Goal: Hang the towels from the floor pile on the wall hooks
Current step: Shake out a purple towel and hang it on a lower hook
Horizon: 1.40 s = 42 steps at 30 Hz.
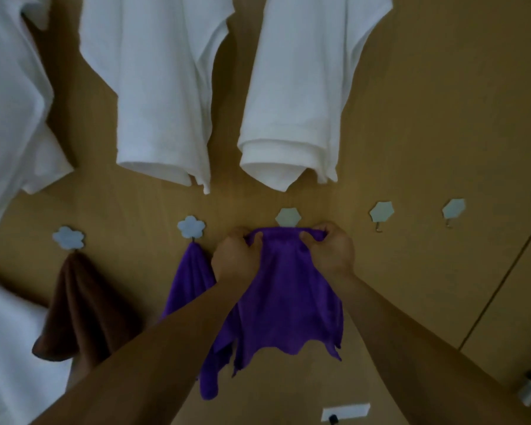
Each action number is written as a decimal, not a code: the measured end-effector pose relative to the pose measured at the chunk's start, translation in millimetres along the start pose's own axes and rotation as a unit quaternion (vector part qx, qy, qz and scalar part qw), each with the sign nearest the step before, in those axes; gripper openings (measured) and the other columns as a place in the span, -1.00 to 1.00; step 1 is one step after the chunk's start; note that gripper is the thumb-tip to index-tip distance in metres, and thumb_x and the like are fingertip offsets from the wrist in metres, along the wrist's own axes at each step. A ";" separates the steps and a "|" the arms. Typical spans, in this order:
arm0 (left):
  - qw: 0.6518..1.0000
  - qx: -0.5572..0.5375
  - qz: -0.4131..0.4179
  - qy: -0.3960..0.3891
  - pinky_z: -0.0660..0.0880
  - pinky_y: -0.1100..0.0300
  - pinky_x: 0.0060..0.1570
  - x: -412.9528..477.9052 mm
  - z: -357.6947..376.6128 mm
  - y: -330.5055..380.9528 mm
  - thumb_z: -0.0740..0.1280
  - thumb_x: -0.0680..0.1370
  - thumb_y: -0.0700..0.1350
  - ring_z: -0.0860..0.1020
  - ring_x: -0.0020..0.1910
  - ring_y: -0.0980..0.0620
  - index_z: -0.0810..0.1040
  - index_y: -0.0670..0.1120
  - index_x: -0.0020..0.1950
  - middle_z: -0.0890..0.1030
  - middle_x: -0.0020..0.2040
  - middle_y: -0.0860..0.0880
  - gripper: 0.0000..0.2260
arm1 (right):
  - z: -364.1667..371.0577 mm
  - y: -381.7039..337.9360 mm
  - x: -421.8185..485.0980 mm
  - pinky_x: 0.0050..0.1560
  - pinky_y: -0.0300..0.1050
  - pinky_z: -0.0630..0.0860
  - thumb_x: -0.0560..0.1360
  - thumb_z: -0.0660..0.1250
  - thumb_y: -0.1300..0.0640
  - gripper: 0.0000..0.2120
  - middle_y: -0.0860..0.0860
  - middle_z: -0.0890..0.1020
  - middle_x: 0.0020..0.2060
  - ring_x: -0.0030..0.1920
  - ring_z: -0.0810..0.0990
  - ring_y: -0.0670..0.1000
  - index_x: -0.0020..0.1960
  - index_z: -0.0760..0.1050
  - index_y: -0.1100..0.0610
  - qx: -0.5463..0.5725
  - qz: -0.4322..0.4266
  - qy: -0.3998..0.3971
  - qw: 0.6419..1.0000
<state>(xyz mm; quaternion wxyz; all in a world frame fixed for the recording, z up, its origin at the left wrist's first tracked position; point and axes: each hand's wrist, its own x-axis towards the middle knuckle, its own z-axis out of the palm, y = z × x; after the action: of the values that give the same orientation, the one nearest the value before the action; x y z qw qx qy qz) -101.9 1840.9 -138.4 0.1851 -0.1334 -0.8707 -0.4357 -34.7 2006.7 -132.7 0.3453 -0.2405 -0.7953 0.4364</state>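
Both hands up at the wall — left hand (235, 256) and right hand (330, 251) pinching the purple towel's (288, 302) top edge just below the hexagon hook (288, 217).

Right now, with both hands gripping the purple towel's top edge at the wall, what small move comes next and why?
Probably raise the stretched edge slightly and settle its middle onto the hexagon hook. The left hand and right hand pinch the purple towel just below that hook's plate; its prong is hidden by the cloth, so whether it has caught is unclear.
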 end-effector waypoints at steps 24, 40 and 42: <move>0.960 -0.068 0.209 -0.174 0.25 0.41 0.21 -23.8 15.5 15.3 0.28 0.52 -0.25 0.44 0.28 -0.01 0.36 -0.16 0.43 0.45 0.33 -0.12 -0.54 | 2.8 21.4 -32.5 0.23 -0.26 0.42 0.44 0.24 0.44 -0.47 -0.05 0.57 0.13 0.11 0.52 -0.18 0.38 0.42 0.15 0.004 -0.210 -0.153 0.966; 0.858 -0.303 -0.077 -0.408 0.57 0.17 -0.02 -33.8 2.1 -14.2 0.31 0.45 -0.39 0.64 -0.02 0.02 0.54 -0.07 0.19 0.67 -0.03 0.00 -0.63 | -19.2 39.5 -27.3 -0.16 -0.39 0.51 0.41 0.31 0.42 -0.65 -0.08 0.63 -0.19 -0.23 0.59 -0.24 -0.03 0.52 -0.01 0.063 -0.034 -0.238 0.969; 0.869 -0.272 -0.126 -0.395 0.57 0.09 -0.02 -42.3 6.7 -22.7 0.33 0.43 -0.40 0.63 -0.06 -0.10 0.59 -0.15 0.06 0.66 -0.10 -0.09 -0.73 | -16.9 47.4 -31.8 -0.15 -0.32 0.52 0.40 0.31 0.41 -0.68 -0.07 0.63 -0.20 -0.19 0.60 -0.14 -0.06 0.52 0.00 0.033 -0.017 -0.265 0.964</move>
<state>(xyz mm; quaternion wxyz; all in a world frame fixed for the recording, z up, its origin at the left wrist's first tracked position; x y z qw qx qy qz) -74.3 1830.0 -176.8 -0.2740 -0.2281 -0.7279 -0.5857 2.4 2017.7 -177.8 0.1378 -0.0910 -0.8475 0.5045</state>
